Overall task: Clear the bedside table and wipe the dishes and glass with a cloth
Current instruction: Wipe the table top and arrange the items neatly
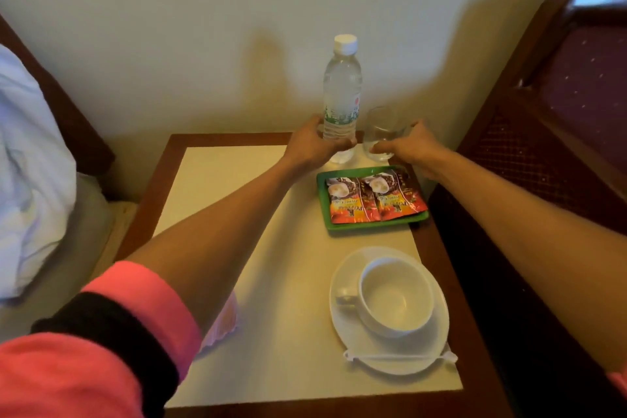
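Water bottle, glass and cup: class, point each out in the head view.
water bottle (342,85), head view, clear body
glass (381,127), head view, side wall
cup (397,295), head view, inside bottom

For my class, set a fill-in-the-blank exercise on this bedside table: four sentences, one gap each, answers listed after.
1. The left hand grips the ____ with the white cap.
2. The right hand holds the empty ____.
3. The sachets lie on a ____ tray.
4. The cup stands on a white ____.
Missing words: bottle; glass; green; saucer.
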### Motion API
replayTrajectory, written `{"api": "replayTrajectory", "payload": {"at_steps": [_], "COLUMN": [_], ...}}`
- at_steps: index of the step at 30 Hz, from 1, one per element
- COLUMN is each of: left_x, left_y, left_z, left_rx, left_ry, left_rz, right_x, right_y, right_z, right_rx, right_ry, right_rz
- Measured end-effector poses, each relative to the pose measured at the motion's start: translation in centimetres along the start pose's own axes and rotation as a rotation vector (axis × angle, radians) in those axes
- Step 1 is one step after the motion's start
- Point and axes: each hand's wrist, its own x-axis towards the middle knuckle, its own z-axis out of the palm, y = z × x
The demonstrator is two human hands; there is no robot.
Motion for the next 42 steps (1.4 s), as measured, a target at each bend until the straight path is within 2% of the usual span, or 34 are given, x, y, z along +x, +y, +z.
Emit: {"api": "replayTrajectory", "payload": {"at_steps": [3, 6, 9, 10, 13, 22, 28, 37, 40, 42], "left_x": [0.1, -0.1, -0.7, -1.6, -2.1, -3.8, -4.1, -4.7, -5.2, -5.9], "left_y": [-1.2, -2.7, -4.4, -6.0, -7.4, -11.4, -13.0, -12.5, -11.7, -11.2], "left_z": [-0.3, -2.5, -6.0, -9.4, -11.7, -18.6, -19.9, -19.5, -19.3, -18.8], "left_rx": [0.065, 0.101, 0.114, 0.102, 0.099, 0.097, 0.048, 0.061, 0.053, -0.017], "left_ry": [0.030, 0.039, 0.094, 0.145, 0.174, 0.302, 0.299, 0.279, 0.238, 0.267], "left_rz": [0.084, 0.089, 0.081, 0.054, 0.033, -0.064, -0.087, -0.105, -0.172, -0.256], "right_x": [0.9, 1.3, 0.9, 0.3, 0.2, -1.7, -3.6, -4.4, -5.0, -5.6], "right_y": [-0.1, -0.5, -2.1, -4.0, -4.9, -8.3, -10.5, -10.3, -9.9, -9.7], "right_z": [1.8, 3.7, 5.2, 7.9, 9.0, 16.9, 22.0, 21.6, 20.2, 18.2], "right_rx": [-0.019, -0.051, -0.112, -0.143, -0.192, -0.214, -0.245, -0.253, -0.241, -0.251], "right_ry": [0.070, 0.081, -0.015, -0.078, -0.139, -0.252, -0.262, -0.229, -0.236, -0.259], "right_rz": [-0.037, -0.096, -0.160, -0.209, -0.249, -0.311, -0.361, -0.372, -0.364, -0.381]}}
